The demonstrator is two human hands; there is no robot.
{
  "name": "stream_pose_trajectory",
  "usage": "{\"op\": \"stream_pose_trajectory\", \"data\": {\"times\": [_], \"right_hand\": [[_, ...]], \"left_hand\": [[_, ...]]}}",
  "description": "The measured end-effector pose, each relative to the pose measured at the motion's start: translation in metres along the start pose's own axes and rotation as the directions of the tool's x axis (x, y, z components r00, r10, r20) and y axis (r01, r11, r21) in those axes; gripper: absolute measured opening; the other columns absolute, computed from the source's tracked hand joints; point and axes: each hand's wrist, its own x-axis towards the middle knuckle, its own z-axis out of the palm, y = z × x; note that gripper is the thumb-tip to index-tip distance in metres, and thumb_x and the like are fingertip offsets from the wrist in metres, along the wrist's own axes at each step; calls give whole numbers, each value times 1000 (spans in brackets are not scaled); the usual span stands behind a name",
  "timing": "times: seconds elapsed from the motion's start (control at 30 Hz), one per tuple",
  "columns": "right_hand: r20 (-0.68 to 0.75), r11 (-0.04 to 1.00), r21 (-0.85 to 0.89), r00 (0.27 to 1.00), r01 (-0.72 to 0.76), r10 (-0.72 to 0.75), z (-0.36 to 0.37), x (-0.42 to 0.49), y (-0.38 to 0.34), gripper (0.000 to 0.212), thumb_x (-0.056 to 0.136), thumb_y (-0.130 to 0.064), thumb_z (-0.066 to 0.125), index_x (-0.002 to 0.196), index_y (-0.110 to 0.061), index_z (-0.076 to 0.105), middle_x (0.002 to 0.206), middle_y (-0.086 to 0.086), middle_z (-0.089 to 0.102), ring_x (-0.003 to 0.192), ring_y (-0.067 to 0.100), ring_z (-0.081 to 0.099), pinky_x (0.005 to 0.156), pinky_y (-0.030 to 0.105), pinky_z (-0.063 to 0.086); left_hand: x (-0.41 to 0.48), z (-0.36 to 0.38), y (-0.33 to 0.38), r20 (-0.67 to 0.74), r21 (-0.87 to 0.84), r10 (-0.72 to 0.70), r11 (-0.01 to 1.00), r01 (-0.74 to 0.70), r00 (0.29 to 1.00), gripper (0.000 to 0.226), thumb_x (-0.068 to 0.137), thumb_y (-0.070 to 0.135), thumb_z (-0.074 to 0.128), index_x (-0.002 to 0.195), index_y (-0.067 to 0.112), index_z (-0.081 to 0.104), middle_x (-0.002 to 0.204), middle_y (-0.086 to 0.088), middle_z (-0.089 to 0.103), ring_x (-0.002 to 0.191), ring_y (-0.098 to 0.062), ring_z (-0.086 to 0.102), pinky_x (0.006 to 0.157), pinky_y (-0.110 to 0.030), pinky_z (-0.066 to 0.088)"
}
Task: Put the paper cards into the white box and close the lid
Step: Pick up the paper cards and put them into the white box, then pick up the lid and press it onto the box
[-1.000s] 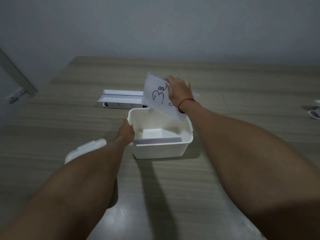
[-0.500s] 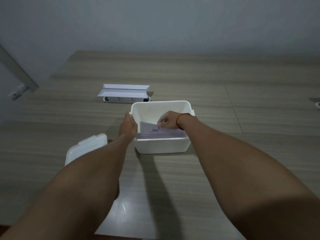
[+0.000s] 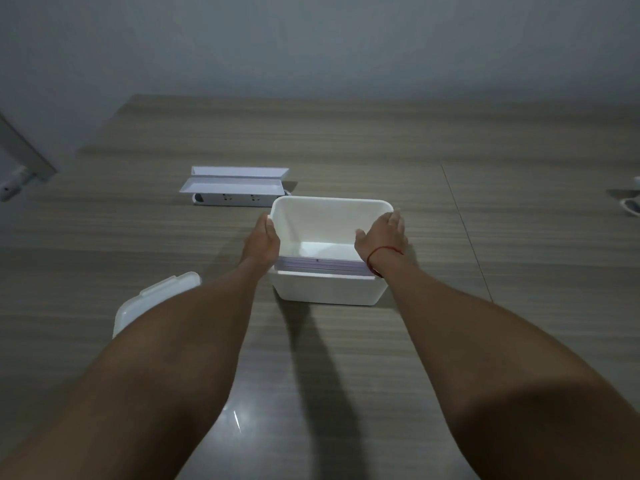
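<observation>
Indoors, under dim light, a wood-grain table (image 3: 346, 143) runs up to a plain grey wall (image 3: 311, 39) at 12 o'clock, its far edge meeting the wall and a thin seam (image 3: 464, 230) crossing the top toward 3 o'clock. At the centre of the view stands the white box (image 3: 325, 289), open, with the paper cards (image 3: 322, 264) stacked inside against its near wall. A person's left hand (image 3: 261, 242) lies against the box's left side, fingers curled on the rim; the right hand (image 3: 382, 237), a red thread (image 3: 381, 252) at the wrist, is at the right rim with the thumb inside and the fingers loosely spread over the far corner, and whether they press the rim cannot be told. The lid (image 3: 152, 301) lies flat on the table at 8 o'clock from the box, well apart from it and partly hidden by the left forearm. A white power strip (image 3: 239, 199) with folded white card (image 3: 235, 178) on top sits at 11 o'clock, near the box's far left corner but apart. Bare tabletop lies open at 6 o'clock between the forearms and broadly toward 2 o'clock; small white objects (image 3: 632, 202) are cut off at the right edge, at 3 o'clock, too little visible to tell what they are.
</observation>
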Motion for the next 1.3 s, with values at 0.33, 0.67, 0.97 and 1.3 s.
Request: {"op": "stream_pose_trajectory", "data": {"times": [0.33, 0.67, 0.97, 1.3], "right_hand": [[64, 992, -50, 991, 118, -115, -30, -19, -31, 65, 96, -39, 44, 147, -3, 28, 160, 13, 16, 150, 27, 13, 118, 44, 20], [269, 892, 195, 853, 407, -447, 13, -128, -160, 49, 93, -31, 51, 133, -3, 50, 136, 18, 55, 125, 35, 52, 102, 38, 43], [448, 925, 119, 812, 360, -374, 117, -173, -176, 43, 96, -29, 48, 129, -1, 53, 135, 19, 56, 124, 36, 54, 98, 36, 45], [415, 986, -12, 898, 164, -144, 170, -183, -163, 38, 92, -3, 49, 130, 0, 53, 136, 20, 54, 125, 36, 54, 99, 39, 46]], "left_hand": [[-20, -25, 7, -17, 25, -189, 982, 190, 982, 49, 102, 36, 26, 132, 0, 40, 131, -27, 52, 120, -40, 51, 95, -41, 41], [-96, -155, -60, -251, 117, -372, 905, 409, 894, 59, 101, 35, 26, 118, -11, 60, 127, -32, 58, 122, -43, 53, 102, -41, 41], [-133, -193, -160, -203, 103, -603, 770, 629, 772, 58, 97, 41, 40, 132, -4, 48, 137, -23, 54, 127, -38, 51, 103, -40, 42], [-125, -185, -193, 70, -136, -718, 680, 720, 692, 61, 85, 38, 61, 132, 1, 47, 124, -13, 58, 112, -32, 58, 96, -39, 51]]}}
